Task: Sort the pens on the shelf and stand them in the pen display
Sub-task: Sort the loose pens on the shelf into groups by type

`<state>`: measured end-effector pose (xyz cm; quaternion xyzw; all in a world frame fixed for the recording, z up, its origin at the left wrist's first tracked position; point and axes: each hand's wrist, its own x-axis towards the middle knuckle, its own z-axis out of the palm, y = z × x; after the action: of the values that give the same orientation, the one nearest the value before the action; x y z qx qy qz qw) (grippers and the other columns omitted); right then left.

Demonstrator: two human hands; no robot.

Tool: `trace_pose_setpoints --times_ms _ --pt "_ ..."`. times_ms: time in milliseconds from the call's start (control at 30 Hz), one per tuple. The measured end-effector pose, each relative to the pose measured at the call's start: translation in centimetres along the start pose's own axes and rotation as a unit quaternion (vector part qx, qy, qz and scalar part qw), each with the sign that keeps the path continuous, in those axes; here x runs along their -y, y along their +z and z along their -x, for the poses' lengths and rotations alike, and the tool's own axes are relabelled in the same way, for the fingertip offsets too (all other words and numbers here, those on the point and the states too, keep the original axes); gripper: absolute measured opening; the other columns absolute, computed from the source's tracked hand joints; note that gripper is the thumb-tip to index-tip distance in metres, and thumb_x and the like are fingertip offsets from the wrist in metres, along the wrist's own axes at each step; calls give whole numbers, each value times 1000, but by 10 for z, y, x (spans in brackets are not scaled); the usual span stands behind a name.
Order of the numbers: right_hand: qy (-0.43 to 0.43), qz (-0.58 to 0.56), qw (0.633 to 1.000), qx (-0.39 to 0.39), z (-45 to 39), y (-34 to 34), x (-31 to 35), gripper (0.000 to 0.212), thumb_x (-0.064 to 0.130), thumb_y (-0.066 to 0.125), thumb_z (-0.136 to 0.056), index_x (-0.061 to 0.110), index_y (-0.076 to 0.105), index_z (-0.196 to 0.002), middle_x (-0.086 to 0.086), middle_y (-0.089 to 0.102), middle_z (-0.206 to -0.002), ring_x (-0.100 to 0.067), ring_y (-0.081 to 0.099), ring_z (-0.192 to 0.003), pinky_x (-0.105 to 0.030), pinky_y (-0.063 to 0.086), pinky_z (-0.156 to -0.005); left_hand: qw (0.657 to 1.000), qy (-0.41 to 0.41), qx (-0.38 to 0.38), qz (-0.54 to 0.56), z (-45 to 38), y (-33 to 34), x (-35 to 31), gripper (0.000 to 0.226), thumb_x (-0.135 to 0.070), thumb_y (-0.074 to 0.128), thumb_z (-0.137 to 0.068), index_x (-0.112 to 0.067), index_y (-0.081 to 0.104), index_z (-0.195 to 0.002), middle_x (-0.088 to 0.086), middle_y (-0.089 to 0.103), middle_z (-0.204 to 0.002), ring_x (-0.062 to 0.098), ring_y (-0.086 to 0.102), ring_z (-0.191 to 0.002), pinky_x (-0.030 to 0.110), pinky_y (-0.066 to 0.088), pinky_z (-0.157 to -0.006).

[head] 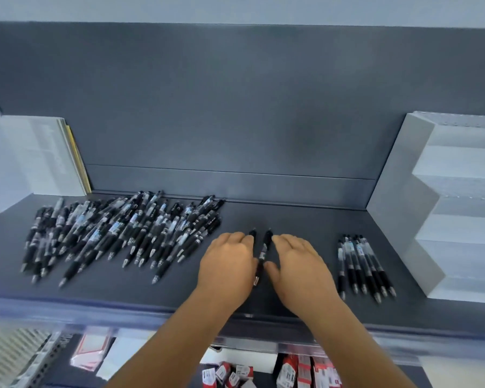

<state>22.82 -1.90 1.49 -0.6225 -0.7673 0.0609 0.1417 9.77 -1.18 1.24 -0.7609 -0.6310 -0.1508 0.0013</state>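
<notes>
Midway along the shelf [291, 219], between the loose pile [118, 233] and the sorted row [364, 264], two black pens [264, 252] lie front-to-back between the left hand [226, 266] and right hand [300, 271], both loosely cupped flanking them.

One big heap of pens [118, 233], six sorted pens [364, 264], two hands, one pen display [420, 208]
</notes>
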Motion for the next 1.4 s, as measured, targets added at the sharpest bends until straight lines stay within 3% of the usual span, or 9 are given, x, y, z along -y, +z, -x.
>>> trace_pose_setpoints --times_ms 300,467,567,733,1000,1100,1200,1400 --pt "-22 15 999 36 -20 36 88 56 38 44 -97 17 27 -147 3 28 -152 -16 17 -143 -28 15 -116 999 1 25 -24 21 -16 103 48 -34 46 -97 -17 37 -141 -3 37 -148 16 26 -139 26 18 -115" --pt "-15 24 998 48 -27 56 120 51 35 46 -97 15 34 -142 1 34 -148 -18 24 -140 -30 21 -115 999 4 41 -23 27 -15 140 47 -33 46 -97 -19 38 -141 -3 37 -148 17 24 -140 27 17 -114" --pt "-11 19 998 52 -34 68 132 49 31 45 -97 16 32 -143 1 32 -149 -19 24 -140 -31 22 -114 998 19 59 -22 28 -10 151 50 -32 44 -98 -20 32 -145 -3 32 -151 18 18 -143 30 15 -115" --pt "-33 29 994 101 -49 80 143 61 18 39 -98 20 11 -152 2 9 -159 -17 7 -147 -34 13 -117 997 39 64 -20 20 0 159 53 -29 39 -99 -18 24 -149 -3 27 -154 19 14 -145 32 14 -116" --pt "17 40 997 67 -43 70 124 47 14 38 -97 14 31 -143 -3 23 -155 -21 21 -143 -30 20 -116 992 107 68 -15 4 12 147 49 -29 35 -101 -18 24 -147 -1 19 -157 18 5 -147 36 10 -116" --pt "26 32 998 50 -41 68 117 44 14 39 -97 15 36 -141 -1 31 -150 -20 28 -139 -29 26 -114 990 118 71 -19 -1 15 138 45 -28 36 -100 -17 31 -144 0 32 -150 21 13 -144 36 14 -114" --pt "51 27 998 21 -36 65 109 42 16 42 -95 18 41 -137 1 34 -147 -19 31 -135 -27 29 -109 992 114 57 -22 -3 17 130 36 -30 40 -98 -16 46 -131 0 52 -131 21 31 -131 31 24 -106" --pt "186 53 981 21 -20 49 79 45 30 45 -96 14 36 -136 -7 35 -140 -28 35 -125 -30 36 -99 996 47 70 20 -6 13 105 22 -21 50 -95 -15 53 -116 4 54 -115 23 48 -114 32 44 -84"
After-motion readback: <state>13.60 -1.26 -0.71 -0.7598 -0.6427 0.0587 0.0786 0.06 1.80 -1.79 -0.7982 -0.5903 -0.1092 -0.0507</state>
